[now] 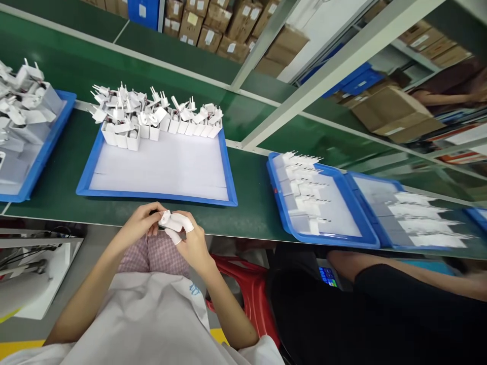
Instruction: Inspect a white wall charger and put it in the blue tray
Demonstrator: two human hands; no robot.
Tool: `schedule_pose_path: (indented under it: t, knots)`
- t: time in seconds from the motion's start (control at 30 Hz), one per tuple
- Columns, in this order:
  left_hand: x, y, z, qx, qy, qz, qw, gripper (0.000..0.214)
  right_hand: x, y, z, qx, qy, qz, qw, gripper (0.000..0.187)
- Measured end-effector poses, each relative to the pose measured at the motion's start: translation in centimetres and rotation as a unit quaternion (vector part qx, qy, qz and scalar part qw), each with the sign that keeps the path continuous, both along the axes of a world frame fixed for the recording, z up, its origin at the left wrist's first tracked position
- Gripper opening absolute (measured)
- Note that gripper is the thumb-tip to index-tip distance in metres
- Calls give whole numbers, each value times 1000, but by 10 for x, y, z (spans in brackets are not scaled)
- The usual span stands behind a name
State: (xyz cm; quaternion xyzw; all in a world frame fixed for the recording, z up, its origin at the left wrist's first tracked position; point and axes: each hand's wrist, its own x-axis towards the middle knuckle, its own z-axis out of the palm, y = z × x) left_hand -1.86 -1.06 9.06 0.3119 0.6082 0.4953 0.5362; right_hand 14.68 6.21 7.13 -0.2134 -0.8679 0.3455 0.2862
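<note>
- Long green-topped bench (251, 203), running from left to right across the scene, beyond the wearer's lap.
- Neighbouring person in black clothing (342, 319), near right, beside a red plastic chair (251, 294).
- Shallow blue plastic tray with a white lining (160, 194), directly beyond the hands; a similar loaded blue tray (49, 147) lies to its left, and two more blue trays (281, 203) (375, 223) lie to its right with pale pronged units in rows.
- Cluster of white box-shaped plastic housings with two-pronged plugs (122, 132), massed along the far side of the central tray, densest at its left; the tray's near part shows bare lining.
- Left hand (142, 223) and right hand (192, 243), at the bench's near edge, just short of the tray's near rim; both grasp one object, fingertips closed from opposite sides.
- Small white plastic piece (165, 219), held between the hands, nearer than the tray; its long axis cannot be told, being partly covered. The left hand lies nearer the dense left cluster.
- White finger covers (183, 221), on the right hand's thumb and forefinger.
</note>
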Motion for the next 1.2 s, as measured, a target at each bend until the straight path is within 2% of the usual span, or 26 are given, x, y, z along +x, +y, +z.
schedule_pose_path:
  t: [0.2,0.33,0.43,0.53,0.6,0.8,0.97,1.2]
  knots:
    - [6,-3,-4,6,-19,8,1000,21,1,3,5,-69,-8,21,997,26]
    - [5,-8,-6,11,-55,13,998,30,-1,9,11,-114,-18,9,993,20]
    - [1,-12,-8,4,-79,-4,997,34,-1,12,13,-135,-34,4,990,28]
    - [-3,-13,-9,0,-99,-20,995,36,1,14,8,-125,-41,27,991,36]
    - [-3,-13,-8,1,-107,-18,994,35,3,14,0,-102,-21,35,994,33]
    - [3,-8,0,-10,-61,2,998,30,2,9,-19,-52,33,-8,998,28]
    - [4,-7,-1,-6,-53,4,999,36,-3,10,-12,-57,22,20,998,33]
    - [2,-8,-8,-5,-55,7,998,40,-10,7,-9,-80,0,-10,997,26]
